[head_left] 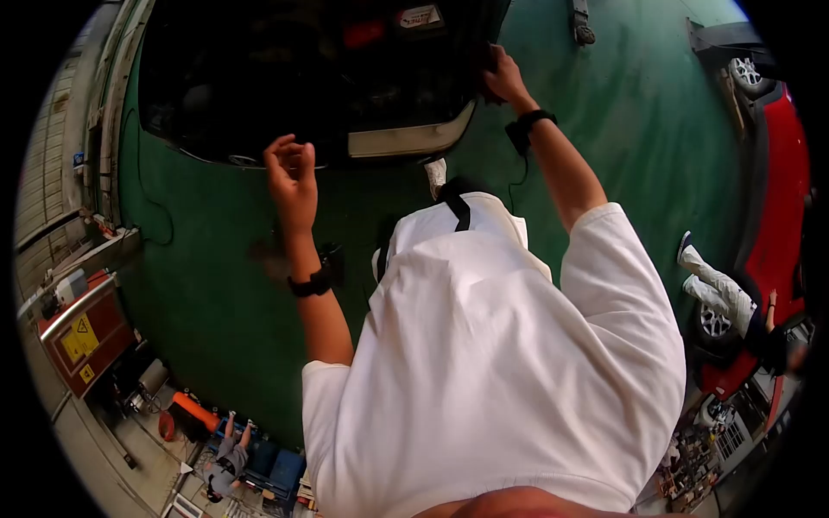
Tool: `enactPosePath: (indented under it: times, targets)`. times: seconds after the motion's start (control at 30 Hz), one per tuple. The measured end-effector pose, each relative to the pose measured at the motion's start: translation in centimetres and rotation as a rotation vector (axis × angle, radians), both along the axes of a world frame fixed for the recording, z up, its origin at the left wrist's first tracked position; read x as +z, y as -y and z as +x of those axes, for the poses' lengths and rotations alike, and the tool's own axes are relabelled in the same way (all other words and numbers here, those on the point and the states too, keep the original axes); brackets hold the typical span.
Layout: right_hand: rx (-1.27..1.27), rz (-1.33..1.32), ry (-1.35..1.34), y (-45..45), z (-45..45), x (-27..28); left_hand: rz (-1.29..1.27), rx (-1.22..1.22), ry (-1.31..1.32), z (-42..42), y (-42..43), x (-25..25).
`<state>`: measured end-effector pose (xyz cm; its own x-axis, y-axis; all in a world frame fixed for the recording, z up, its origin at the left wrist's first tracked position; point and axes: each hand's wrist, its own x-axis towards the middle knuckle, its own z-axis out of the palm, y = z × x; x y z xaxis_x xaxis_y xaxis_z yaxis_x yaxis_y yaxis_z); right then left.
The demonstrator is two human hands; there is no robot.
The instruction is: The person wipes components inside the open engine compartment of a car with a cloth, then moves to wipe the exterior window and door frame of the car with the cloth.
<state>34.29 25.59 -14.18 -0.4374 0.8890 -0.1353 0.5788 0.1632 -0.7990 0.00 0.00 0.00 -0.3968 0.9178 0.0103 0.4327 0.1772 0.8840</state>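
Observation:
My left hand point(292, 181) is raised in front of the dark car point(259, 95). Its fingers are loosely bent and apart, with nothing seen in them. Out to the right, my right hand point(507, 79) is beside the car's front corner, near the pale headlight strip point(414, 138). Its fingers curl round something dark, possibly cloth, which blends into the shadow and cannot be made out. Dark bands with small boxes circle both wrists. Within the dark open front of the car, a red part point(363, 33) and a white label point(420, 16) show.
Green floor point(604, 112) surrounds me. A red car point(773, 207) stands at the right, with a person point(725, 289) beside it. Another person point(226, 466) is at lower left near an orange cylinder point(195, 411). A cable point(155, 203) runs along the left floor.

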Motion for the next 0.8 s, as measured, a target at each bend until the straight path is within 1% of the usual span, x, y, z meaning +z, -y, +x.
enactPosePath:
  times: [0.07, 0.1, 0.17, 0.2, 0.23, 0.3, 0.33, 0.37, 0.43, 0.47, 0.53, 0.57, 0.6, 0.63, 0.67, 0.7, 0.77, 0.8]
  targets:
    - [-0.217, 0.213, 0.001, 0.4, -0.8, -1.1, 0.180, 0.036, 0.102, 0.0, -1.6, 1.2]
    - [-0.230, 0.184, -0.020, -1.0, -2.3, -3.2, 0.154, 0.026, 0.078, -0.4, -4.9, 2.0]
    - [-0.209, 0.372, 0.068, -1.8, -2.9, -5.5, 0.258, 0.099, 0.057, 0.0, -8.4, 2.6]
    - [-0.285, 0.330, 0.088, -2.4, -4.1, -6.9, 0.259, 0.086, 0.042, -0.4, -9.8, 3.6]
    - [-0.295, 0.325, 0.095, -1.7, -4.1, -7.0, 0.268, 0.077, 0.047, -0.1, -11.0, 4.2]
    - [-0.316, 0.155, 0.097, 0.1, -4.2, -7.1, 0.277, 0.068, 0.055, 0.0, -12.7, 4.6]
    - [-0.309, 0.234, 0.081, 1.4, -4.4, -7.5, 0.256, 0.049, 0.047, 0.0, -13.3, 4.9]
    - [-0.321, 0.233, 0.078, 2.8, -4.4, -7.8, 0.235, 0.024, 0.038, 0.0, -14.0, 5.2]
    - [-0.193, 0.134, 0.149, 5.0, -3.9, -7.7, 0.243, 0.003, 0.045, 0.2, -15.4, 5.0]
    - [-0.200, 0.132, 0.151, 6.6, -3.8, -7.8, 0.239, -0.004, 0.052, 0.1, -15.6, 4.8]
    - [-0.037, 0.119, 0.110, 8.8, -3.2, -7.6, 0.214, -0.033, 0.080, -0.4, -16.1, 4.4]
    - [-0.040, 0.122, 0.112, 9.2, -2.6, -7.4, 0.188, -0.058, 0.104, -0.6, -16.3, 4.3]
    - [0.118, 0.107, 0.118, 9.4, -1.6, -6.9, 0.188, -0.059, 0.105, -0.6, -16.3, 4.0]
    - [0.272, 0.092, 0.123, 9.7, -0.7, -6.4, 0.244, -0.024, 0.061, -0.5, -16.3, 3.8]
    - [0.306, 0.145, 0.175, 9.6, 0.2, -5.8, 0.302, 0.011, 0.018, -0.4, -16.4, 3.6]
    - [0.302, 0.146, 0.179, 8.7, 0.5, -4.7, 0.305, 0.007, 0.021, -0.6, -16.4, 3.4]
    - [0.238, 0.110, -0.044, 6.3, 0.9, -3.6, 0.339, 0.194, -0.134, -1.7, -15.8, 3.3]
    - [0.208, 0.306, 0.013, 4.6, 1.4, -6.9, 0.350, 0.220, -0.154, -2.1, -15.8, 3.4]
